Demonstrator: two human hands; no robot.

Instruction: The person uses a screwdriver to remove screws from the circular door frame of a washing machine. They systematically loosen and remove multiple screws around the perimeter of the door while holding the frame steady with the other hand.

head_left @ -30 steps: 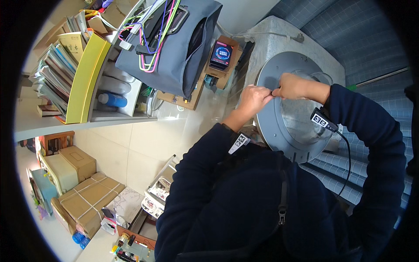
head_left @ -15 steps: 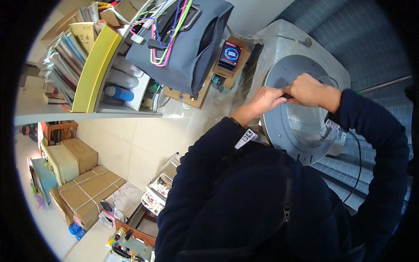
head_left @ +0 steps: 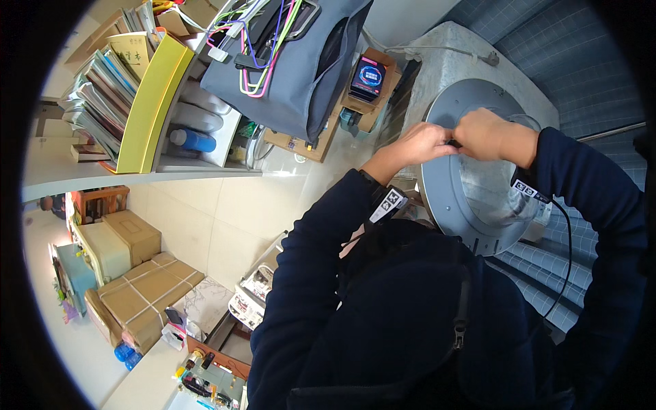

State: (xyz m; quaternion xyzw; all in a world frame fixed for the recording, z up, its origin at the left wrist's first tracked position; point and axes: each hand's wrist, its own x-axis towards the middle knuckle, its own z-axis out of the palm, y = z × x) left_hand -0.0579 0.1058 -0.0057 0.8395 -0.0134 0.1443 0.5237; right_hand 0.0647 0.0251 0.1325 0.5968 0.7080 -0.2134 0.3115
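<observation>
A large grey ring point(head_left: 443, 186) with a clear rounded centre point(head_left: 486, 181) stands in front of me on the right; it looks like a washing machine door. My left hand point(head_left: 422, 144) is over the ring's left side, its fingers pinched together. From the right, my right hand point(head_left: 482, 134) meets it, fingers curled, the two hands touching at the fingertips. A small dark spot shows between them, but what they grip is hidden. Behind the ring is a pale, wrinkled cover point(head_left: 447, 58).
Blue checked curtain point(head_left: 594, 75) hangs at the right. A grey fabric bag point(head_left: 287, 96) with coloured hangers point(head_left: 266, 72) on it stands beside a small open carton point(head_left: 369, 78). Shelves with books point(head_left: 102, 92) are at the left; tied cardboard boxes point(head_left: 147, 290) lie lower left.
The view has shifted slightly, so the surroundings sit a little differently in it. Both hands stay together at the ring, with the fingers turned slightly.
</observation>
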